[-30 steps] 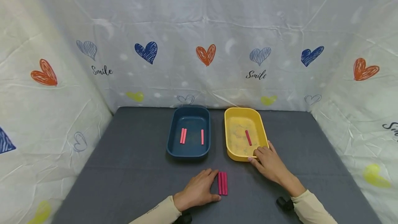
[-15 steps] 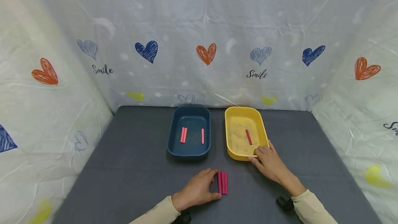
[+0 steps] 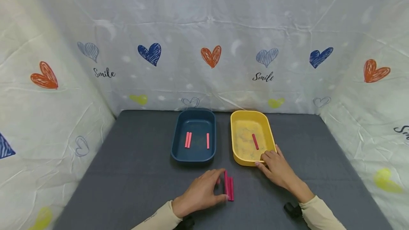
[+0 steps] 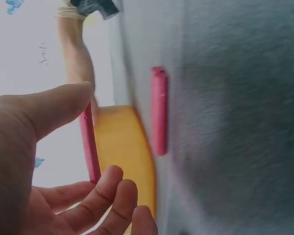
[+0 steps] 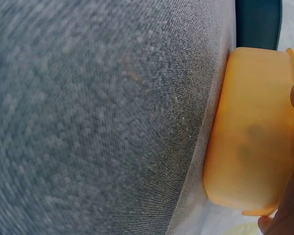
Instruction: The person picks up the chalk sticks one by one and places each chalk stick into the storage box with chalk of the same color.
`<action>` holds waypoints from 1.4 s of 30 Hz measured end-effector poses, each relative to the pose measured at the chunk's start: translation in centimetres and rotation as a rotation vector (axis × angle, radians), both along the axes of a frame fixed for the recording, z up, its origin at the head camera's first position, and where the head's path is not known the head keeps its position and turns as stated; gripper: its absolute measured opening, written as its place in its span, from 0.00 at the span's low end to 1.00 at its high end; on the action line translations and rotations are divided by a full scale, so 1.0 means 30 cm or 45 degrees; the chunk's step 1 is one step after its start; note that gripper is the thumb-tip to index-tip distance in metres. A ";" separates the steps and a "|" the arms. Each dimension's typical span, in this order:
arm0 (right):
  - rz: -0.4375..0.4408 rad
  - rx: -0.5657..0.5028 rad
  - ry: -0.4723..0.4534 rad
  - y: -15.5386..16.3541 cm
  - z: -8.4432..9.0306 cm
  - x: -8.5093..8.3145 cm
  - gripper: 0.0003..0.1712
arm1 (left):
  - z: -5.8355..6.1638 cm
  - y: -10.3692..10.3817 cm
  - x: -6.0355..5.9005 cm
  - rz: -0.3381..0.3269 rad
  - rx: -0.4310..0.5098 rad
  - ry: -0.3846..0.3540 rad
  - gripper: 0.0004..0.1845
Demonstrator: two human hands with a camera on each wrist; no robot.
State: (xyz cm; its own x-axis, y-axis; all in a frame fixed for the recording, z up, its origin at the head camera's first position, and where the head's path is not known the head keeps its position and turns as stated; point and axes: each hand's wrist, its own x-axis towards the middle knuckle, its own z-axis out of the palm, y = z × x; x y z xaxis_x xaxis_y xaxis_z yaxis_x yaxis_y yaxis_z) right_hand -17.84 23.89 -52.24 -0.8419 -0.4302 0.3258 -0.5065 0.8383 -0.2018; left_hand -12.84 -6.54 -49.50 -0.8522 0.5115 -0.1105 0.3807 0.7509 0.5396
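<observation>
My left hand [image 3: 201, 191] pinches a slim dark pink stick [image 4: 89, 142] by its two ends, thumb at one and index finger at the other. In the left wrist view it is raised off the cloth. Two matching sticks [image 3: 231, 189] lie side by side on the table just right of that hand. My right hand [image 3: 277, 169] grips the near right corner of a yellow tray [image 3: 244, 122], fingers over the rim and thumb outside at the front. Inside this tray lies one dark red-pink stick [image 3: 255, 141].
Left of the yellow tray stands a dark blue tray [image 3: 195, 156] holding a pair of light pink sticks [image 3: 188, 140] and a single one [image 3: 208, 141]. Grey cloth [image 3: 137, 159] covers the table. A heart-printed curtain [image 3: 179, 27] closes off the back and both sides.
The left hand has taken up the leftmost of three sticks and lifted it slightly from the other two. My right hand stays at the yellow tray's corner.
</observation>
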 end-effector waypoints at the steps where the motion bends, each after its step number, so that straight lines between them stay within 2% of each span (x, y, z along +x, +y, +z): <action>1: -0.001 0.000 0.000 0.000 -0.002 0.001 0.13 | 0.008 0.001 0.000 0.003 0.008 0.003 0.42; 8: 0.003 0.004 0.001 0.000 -0.008 0.000 0.13 | 0.052 0.003 -0.011 0.054 0.077 0.018 0.42; 14: -0.008 0.021 -0.006 -0.001 0.003 -0.001 0.13 | 0.086 0.011 -0.035 0.060 0.125 0.025 0.43; 17: -0.014 0.026 -0.014 0.000 0.006 0.000 0.13 | 0.110 0.023 -0.050 0.069 0.145 0.034 0.44; 29: -0.024 0.030 -0.003 0.002 0.000 -0.005 0.13 | 0.198 0.084 -0.137 0.109 0.193 0.176 0.44; 36: -0.026 0.030 -0.002 0.003 0.003 -0.005 0.14 | 0.216 0.110 -0.197 0.112 0.234 0.185 0.43; 42: -0.035 0.037 -0.030 0.005 0.000 -0.005 0.14 | 0.216 0.132 -0.239 0.056 0.221 0.148 0.43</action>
State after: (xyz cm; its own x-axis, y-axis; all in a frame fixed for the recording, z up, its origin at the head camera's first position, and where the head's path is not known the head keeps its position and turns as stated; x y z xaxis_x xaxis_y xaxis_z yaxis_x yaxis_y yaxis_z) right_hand -17.99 24.03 -52.25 -0.8608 -0.4156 0.2938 -0.4784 0.8577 -0.1885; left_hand -20.00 -2.57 -43.02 -0.8758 0.4766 0.0764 0.4172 0.6677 0.6165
